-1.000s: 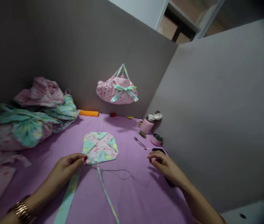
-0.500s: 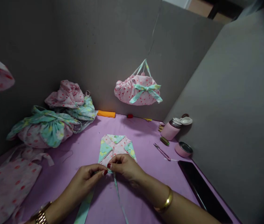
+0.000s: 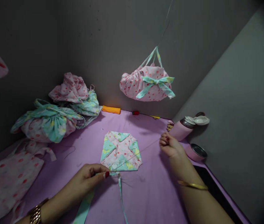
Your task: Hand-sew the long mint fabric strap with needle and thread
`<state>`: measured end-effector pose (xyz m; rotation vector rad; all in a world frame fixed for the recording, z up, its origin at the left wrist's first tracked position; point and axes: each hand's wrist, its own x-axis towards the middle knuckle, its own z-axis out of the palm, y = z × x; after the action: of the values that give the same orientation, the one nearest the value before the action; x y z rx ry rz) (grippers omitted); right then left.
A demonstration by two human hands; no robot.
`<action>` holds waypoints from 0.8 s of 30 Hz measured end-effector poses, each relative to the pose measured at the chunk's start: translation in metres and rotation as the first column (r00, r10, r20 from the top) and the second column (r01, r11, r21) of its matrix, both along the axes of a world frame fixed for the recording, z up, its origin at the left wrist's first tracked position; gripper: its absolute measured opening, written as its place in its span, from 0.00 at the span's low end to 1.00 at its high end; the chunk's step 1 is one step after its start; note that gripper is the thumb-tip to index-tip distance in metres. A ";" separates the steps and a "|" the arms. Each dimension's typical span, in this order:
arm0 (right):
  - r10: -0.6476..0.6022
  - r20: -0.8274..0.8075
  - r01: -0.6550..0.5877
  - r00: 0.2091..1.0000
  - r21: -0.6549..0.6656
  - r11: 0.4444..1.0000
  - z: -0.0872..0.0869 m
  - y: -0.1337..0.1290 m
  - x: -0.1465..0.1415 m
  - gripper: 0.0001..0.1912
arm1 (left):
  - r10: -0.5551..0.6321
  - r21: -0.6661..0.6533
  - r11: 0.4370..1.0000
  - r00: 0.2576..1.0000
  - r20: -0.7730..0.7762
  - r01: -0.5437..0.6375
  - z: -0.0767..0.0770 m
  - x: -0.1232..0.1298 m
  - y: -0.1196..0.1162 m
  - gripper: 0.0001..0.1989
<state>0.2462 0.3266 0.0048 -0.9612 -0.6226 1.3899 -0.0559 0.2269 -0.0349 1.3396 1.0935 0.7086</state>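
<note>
My left hand [image 3: 91, 178] pinches a narrow mint floral fabric strip [image 3: 120, 191] between thumb and fingertips. One end of the strip hangs down toward me, and a wider mint band [image 3: 85, 207] shows below the left wrist. From the pinched spot a thin thread [image 3: 143, 151] runs taut, up and right, to my right hand [image 3: 171, 145]. That hand is closed in a pinch near the pink bottle; a needle, if any, is too small to make out. Under the thread lies a pink patterned fabric piece [image 3: 120, 152] with mint corners folded inward, flat on the purple tabletop [image 3: 146, 189].
Fabric bundles [image 3: 50, 124] and a pink dotted cloth [image 3: 12, 177] lie left. A dotted pouch [image 3: 149, 84] hangs from a string. An orange roll [image 3: 110, 109] and red spool [image 3: 135, 113] are at the back. Right are a pink bottle [image 3: 180, 130], its cup [image 3: 196, 152] and a black object [image 3: 216, 189].
My right hand has moved away from my left, up and to the right, drawing the thread out taut. My left hand stays on the strip. The view has shifted slightly.
</note>
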 end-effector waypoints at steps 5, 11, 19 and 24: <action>-0.331 0.100 0.309 0.938 0.185 0.933 -0.001 0.011 0.029 0.11 | -0.014 -0.041 0.999 1.000 -0.013 0.014 -0.001 -0.001 0.000 0.14; -0.002 0.348 -0.049 0.938 0.137 0.989 -0.030 -0.022 -0.043 0.11 | -0.052 -0.084 0.995 0.999 -0.006 0.051 -0.003 -0.002 0.000 0.15; 0.590 0.713 -0.784 0.379 -0.092 0.615 -0.031 -0.045 -0.075 0.04 | -0.060 -0.114 0.992 0.998 0.001 0.059 0.000 -0.002 0.002 0.14; 0.180 0.528 -0.244 0.830 0.054 0.968 -0.035 -0.023 -0.047 0.10 | -0.058 -0.099 0.994 0.998 -0.019 0.056 -0.002 -0.002 0.000 0.14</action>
<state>0.1993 0.3032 -0.0301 -1.2098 -1.2422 1.2631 -0.0577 0.2272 -0.0366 1.2922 1.0889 0.5923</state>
